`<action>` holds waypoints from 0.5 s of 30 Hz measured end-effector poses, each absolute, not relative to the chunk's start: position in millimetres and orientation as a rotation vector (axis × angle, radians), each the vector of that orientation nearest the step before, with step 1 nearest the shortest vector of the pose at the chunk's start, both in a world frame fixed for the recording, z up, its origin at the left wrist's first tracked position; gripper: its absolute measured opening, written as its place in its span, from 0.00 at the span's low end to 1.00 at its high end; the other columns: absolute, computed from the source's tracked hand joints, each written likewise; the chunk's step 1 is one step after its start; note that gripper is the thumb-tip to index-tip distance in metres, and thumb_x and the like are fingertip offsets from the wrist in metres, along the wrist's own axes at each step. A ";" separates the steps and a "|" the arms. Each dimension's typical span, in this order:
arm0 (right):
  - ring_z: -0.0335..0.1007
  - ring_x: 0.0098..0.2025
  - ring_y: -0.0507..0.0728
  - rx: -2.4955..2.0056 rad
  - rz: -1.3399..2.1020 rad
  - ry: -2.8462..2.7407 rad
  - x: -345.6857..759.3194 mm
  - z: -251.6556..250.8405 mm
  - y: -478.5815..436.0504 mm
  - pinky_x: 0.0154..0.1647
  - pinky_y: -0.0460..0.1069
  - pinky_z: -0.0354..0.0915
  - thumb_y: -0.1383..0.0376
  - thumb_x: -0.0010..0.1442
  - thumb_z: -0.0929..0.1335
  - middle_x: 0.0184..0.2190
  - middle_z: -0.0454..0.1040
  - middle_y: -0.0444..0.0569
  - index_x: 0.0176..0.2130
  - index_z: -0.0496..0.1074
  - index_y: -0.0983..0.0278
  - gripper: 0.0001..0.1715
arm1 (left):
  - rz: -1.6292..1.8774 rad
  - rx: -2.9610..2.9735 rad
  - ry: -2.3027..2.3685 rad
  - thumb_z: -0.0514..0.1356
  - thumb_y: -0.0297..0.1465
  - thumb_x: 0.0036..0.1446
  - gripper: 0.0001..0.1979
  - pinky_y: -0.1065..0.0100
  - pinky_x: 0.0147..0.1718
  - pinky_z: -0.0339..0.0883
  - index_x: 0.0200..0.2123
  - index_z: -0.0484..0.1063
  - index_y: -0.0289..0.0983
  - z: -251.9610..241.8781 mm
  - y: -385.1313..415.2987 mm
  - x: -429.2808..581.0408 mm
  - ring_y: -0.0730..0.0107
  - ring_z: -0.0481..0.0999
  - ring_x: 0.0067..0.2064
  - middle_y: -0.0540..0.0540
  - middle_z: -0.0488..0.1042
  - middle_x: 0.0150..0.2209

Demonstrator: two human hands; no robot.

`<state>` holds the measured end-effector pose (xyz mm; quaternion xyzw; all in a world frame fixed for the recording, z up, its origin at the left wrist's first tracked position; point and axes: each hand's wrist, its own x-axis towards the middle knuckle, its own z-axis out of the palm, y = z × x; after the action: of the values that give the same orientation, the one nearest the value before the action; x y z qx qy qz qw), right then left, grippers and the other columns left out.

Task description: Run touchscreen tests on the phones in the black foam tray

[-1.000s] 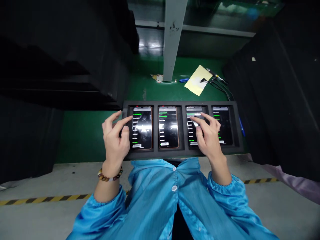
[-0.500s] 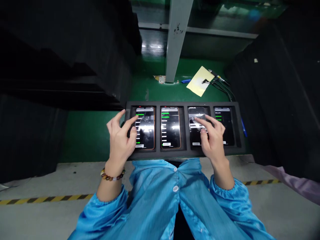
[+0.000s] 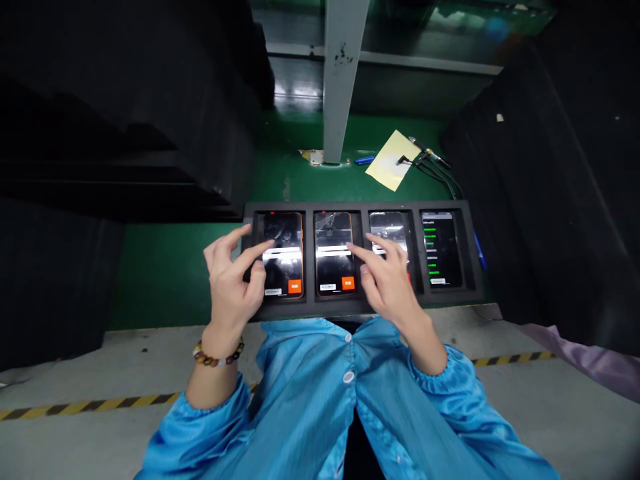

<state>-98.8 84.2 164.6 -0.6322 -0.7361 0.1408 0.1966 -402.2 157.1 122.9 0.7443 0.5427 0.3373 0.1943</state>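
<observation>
A black tray [image 3: 310,307] holds several phones in a row, each in its own compartment. My left hand [image 3: 234,277] is open, its index fingertip at the screen of the leftmost phone [image 3: 284,267]. My right hand [image 3: 393,277], also open, reaches over the tray with its index fingertip at the right edge of the second phone [image 3: 333,267]. Part of the third phone [image 3: 389,223] is hidden under that hand. The first two screens show white bars and an orange button. Green and white text lines show on the rightmost phone [image 3: 443,257].
Behind the tray, a yellow paper [image 3: 390,163], a blue pen [image 3: 365,161], a black pen and dark cables lie on the green table [image 3: 170,267]. A grey post [image 3: 340,87] rises at the back. Dark covers stand on both sides.
My right hand has moved left from the third phone to the second. The first two screens changed from text lists to white bars with orange buttons. The view has shifted slightly.
</observation>
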 end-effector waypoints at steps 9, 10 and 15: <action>0.64 0.74 0.68 -1.860 0.256 -1.876 -85.4 168.8 74.8 0.72 0.69 0.59 0.64 0.77 0.62 0.66 0.77 0.52 0.69 0.69 0.54 0.26 | 0.774 2.225 1.427 0.62 0.31 0.64 0.19 0.31 0.72 0.57 0.55 0.86 0.51 118.5 160.8 -404.0 0.38 0.63 0.73 0.46 0.62 0.76; 0.64 0.74 0.69 -1.899 0.213 -1.806 -78.7 169.5 71.4 0.72 0.70 0.60 0.63 0.77 0.62 0.66 0.77 0.54 0.69 0.69 0.55 0.25 | 0.779 2.221 1.431 0.62 0.33 0.65 0.19 0.32 0.72 0.57 0.56 0.85 0.50 119.2 160.7 -403.3 0.39 0.63 0.73 0.45 0.62 0.76; 0.65 0.73 0.69 -1.995 0.232 -1.633 -65.4 171.2 60.7 0.72 0.70 0.65 0.57 0.77 0.64 0.69 0.71 0.61 0.72 0.64 0.58 0.28 | 0.806 2.140 1.513 0.57 0.37 0.73 0.23 0.37 0.73 0.57 0.67 0.75 0.45 133.4 155.7 -389.6 0.42 0.63 0.73 0.37 0.64 0.73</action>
<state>-65.4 60.7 171.2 -0.7414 -0.6070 0.0863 0.2728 -389.6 155.7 133.4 0.7649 0.5409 0.2881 0.1983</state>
